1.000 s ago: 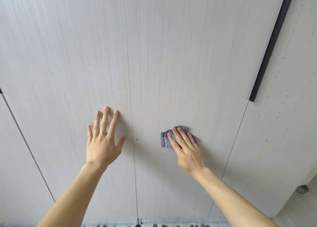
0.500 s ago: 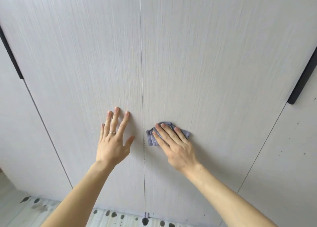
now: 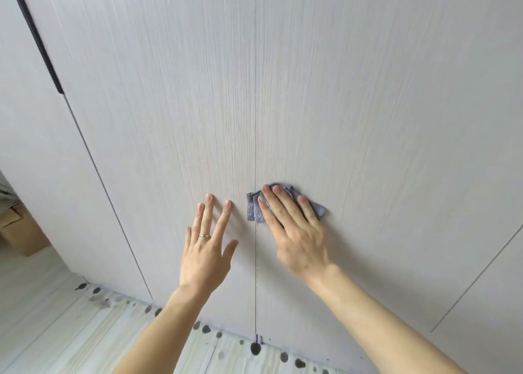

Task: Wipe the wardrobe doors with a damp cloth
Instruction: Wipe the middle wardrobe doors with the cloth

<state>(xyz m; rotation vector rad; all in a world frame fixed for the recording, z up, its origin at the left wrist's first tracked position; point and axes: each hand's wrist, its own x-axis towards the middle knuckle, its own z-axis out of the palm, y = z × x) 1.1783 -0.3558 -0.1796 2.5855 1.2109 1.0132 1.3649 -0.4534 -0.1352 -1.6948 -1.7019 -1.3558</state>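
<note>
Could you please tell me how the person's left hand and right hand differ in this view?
The left hand rests bare on the door left of the seam; the right hand presses a blue-grey cloth at the seam. The left hand wears a ring; the right hand shows none. The left hand's fingers are spread, the right hand's closer together. Both lie flat with straight fingers.

legible text: none | wardrobe doors (image 3: 368, 104): no lettering | cloth (image 3: 252, 210): no label

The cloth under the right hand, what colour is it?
The cloth is greyish blue; the head view shows it.
</note>
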